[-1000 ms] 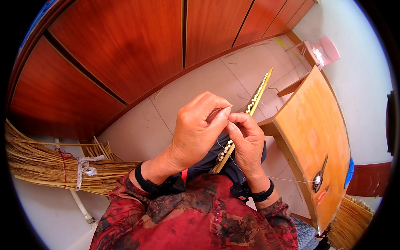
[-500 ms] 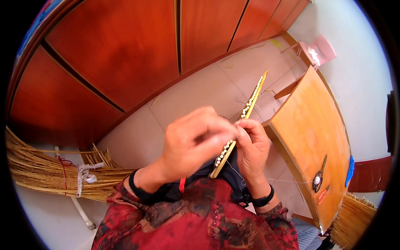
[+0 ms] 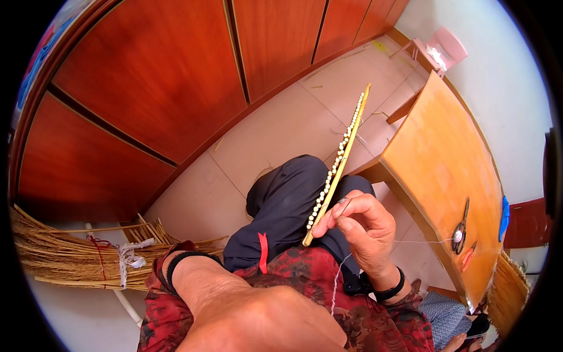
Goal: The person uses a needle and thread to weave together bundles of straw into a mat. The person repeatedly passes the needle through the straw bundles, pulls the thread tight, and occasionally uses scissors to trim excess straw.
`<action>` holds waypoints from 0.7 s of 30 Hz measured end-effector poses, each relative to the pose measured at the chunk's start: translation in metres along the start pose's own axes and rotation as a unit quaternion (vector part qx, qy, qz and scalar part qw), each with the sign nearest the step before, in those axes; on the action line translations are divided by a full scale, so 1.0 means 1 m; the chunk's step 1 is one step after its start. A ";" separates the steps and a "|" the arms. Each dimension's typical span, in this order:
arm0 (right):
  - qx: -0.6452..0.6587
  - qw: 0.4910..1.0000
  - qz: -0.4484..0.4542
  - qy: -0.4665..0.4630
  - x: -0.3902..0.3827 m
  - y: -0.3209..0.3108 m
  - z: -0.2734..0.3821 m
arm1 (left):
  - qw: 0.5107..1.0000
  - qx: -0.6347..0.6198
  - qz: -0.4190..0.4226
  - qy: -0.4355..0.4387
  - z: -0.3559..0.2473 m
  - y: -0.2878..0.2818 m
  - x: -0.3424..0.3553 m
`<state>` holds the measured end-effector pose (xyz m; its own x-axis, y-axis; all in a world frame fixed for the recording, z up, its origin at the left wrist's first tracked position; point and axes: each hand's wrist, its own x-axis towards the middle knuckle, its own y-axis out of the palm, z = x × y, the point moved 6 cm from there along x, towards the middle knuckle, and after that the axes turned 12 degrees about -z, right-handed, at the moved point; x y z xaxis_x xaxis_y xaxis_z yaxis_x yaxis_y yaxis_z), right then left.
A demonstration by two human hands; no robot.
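A long, narrow row of pale round stalk ends, edged by a yellow strip, forms a stalk panel (image 3: 332, 176) that slants up from my lap. My right hand (image 3: 369, 232) is closed at its lower right side, a fingertip pressed against the strip and thumb and forefinger bent together. A silvery band shows on one of its fingers. My left hand (image 3: 264, 322) is large and near at the lower edge, its fingers hidden. A white thread (image 3: 335, 287) hangs below my right hand, down towards my left hand. Another length runs from my right hand to the table.
Black scissors (image 3: 461, 229) lie on the wooden table (image 3: 434, 158) at the right, with a white thread spool (image 3: 458, 236) and an orange-handled tool (image 3: 468, 258). A tied straw bundle (image 3: 70, 252) is at the left. Red cabinets (image 3: 158, 64) line the back; a pink chair (image 3: 448, 47) stands far right.
My left hand has left the panel and come back to the lower edge. My right hand has moved down along the panel to its near end. The thread beneath it now shows.
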<state>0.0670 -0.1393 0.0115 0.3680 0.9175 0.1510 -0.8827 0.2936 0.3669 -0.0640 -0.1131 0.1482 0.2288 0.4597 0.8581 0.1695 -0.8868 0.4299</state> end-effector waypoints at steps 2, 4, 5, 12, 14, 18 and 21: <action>0.004 1.000 0.001 0.004 -0.002 -0.001 0.001 | 0.994 0.059 -0.036 0.085 -0.002 0.004 -0.001; 0.006 1.000 0.000 0.007 -0.004 -0.003 0.001 | 0.990 0.081 -0.070 0.092 -0.004 0.007 -0.004; 0.006 1.000 0.000 0.008 -0.005 -0.004 0.001 | 0.990 0.083 -0.078 0.081 -0.004 0.006 -0.003; -0.020 1.000 -0.013 0.001 -0.010 -0.012 -0.001 | 0.994 0.054 -0.062 0.065 0.002 0.006 -0.003; -0.021 1.000 -0.014 0.008 -0.011 -0.013 -0.001 | 0.995 0.043 -0.056 0.064 0.001 0.006 -0.005; -0.004 1.000 -0.027 0.006 -0.014 -0.018 -0.001 | 0.998 -0.003 -0.041 0.053 0.005 0.007 -0.008; -0.009 0.999 -0.040 0.017 -0.014 -0.017 0.005 | 0.997 -0.038 -0.020 -0.066 0.007 -0.006 -0.003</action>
<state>0.0787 -0.1585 0.0074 0.4286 0.8989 0.0907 -0.8560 0.3719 0.3592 -0.0591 -0.1090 0.1411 0.3474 0.4929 0.7977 0.1099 -0.8662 0.4874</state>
